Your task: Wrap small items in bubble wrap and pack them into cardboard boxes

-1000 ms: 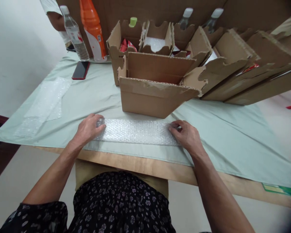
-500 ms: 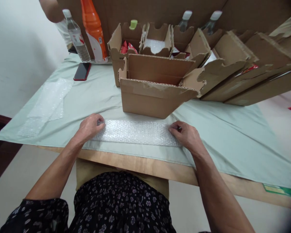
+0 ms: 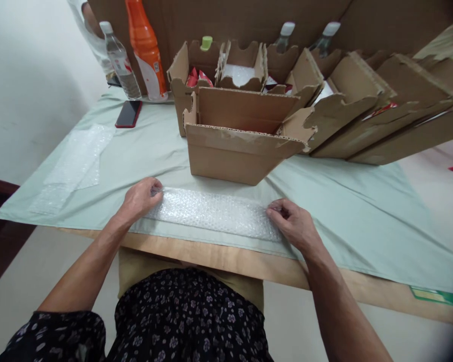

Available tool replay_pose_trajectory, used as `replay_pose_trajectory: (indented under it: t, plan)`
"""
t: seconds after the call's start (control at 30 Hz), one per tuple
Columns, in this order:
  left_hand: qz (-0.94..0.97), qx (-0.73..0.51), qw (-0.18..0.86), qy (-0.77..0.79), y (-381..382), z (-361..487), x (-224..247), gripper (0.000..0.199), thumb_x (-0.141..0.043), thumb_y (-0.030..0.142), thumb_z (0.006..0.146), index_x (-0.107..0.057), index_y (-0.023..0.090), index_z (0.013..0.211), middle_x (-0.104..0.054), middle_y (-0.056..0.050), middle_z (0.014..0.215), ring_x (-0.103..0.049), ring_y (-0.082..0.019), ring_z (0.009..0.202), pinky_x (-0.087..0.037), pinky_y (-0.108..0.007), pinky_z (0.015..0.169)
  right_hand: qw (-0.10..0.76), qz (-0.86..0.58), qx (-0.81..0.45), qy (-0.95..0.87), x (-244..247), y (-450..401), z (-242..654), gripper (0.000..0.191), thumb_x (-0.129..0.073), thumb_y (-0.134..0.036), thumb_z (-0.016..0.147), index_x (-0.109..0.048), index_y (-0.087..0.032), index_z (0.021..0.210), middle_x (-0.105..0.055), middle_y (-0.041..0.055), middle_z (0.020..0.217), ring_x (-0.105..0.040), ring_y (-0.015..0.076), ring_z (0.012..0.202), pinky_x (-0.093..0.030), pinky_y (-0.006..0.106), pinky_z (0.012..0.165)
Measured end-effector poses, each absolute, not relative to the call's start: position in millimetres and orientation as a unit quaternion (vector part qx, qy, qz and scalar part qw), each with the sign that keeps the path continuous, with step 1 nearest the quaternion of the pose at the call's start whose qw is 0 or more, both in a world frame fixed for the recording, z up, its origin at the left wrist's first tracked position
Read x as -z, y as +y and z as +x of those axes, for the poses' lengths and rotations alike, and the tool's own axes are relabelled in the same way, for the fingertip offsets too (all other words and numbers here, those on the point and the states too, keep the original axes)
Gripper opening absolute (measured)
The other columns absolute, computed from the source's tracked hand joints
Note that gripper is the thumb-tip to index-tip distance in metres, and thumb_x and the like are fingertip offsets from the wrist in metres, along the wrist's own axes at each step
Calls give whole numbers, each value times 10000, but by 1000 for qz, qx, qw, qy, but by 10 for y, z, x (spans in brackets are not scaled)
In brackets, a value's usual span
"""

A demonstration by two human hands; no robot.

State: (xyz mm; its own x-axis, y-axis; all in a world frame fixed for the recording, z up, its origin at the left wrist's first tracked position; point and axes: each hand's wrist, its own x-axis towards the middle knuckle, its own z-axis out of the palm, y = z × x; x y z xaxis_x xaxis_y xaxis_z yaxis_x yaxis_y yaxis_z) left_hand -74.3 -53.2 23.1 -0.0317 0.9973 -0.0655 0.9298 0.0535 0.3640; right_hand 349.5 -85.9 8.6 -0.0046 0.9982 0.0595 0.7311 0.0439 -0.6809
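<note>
A long, flat strip of bubble wrap (image 3: pixel 215 212) lies across the green cloth near the table's front edge. My left hand (image 3: pixel 141 197) pinches its left end, and my right hand (image 3: pixel 291 221) pinches its upper right corner, with fingers closed on both sides. The strip slants slightly, its right end nearer to me. Just beyond it stands a cardboard box (image 3: pixel 230 153), open at the top with low cut sides. More bubble wrap sheets (image 3: pixel 73 161) lie flat and overlapping to the left of my left hand.
Behind the box is a row of cardboard dividers (image 3: pixel 347 105) with red and white packets in some. A phone (image 3: pixel 129 114), a clear bottle (image 3: pixel 121 65) and an orange bottle (image 3: pixel 146 50) are at the back left. Part of another person's arm (image 3: pixel 92 21) shows behind.
My right hand has moved a little toward me, drawing the right end of the bubble wrap down with it. My left hand has stayed in about the same place.
</note>
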Motion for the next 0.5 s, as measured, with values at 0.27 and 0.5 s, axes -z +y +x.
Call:
replay_pose_trajectory:
  t: [0.27, 0.5]
  plan:
    - [690, -107, 158, 698, -509, -734, -271, 206, -549, 340, 790, -692, 224, 882, -760, -76, 966, -708, -271, 899, -543, -377, 827, 276, -635, -272, -669, -133, -1070, 3490, 287, -614, -453, 815, -734, -205, 895, -694, 35, 704, -583, 175, 578, -505, 325, 608]
    - [702, -154, 137, 682, -558, -764, -197, 154, -539, 313, 773, -656, 222, 813, -739, -73, 907, -701, -263, 878, -548, -371, 837, 262, -647, -282, -658, -142, -1061, 3465, 269, -587, -436, 811, -708, -202, 867, -679, 38, 705, -542, 165, 570, -461, 311, 593]
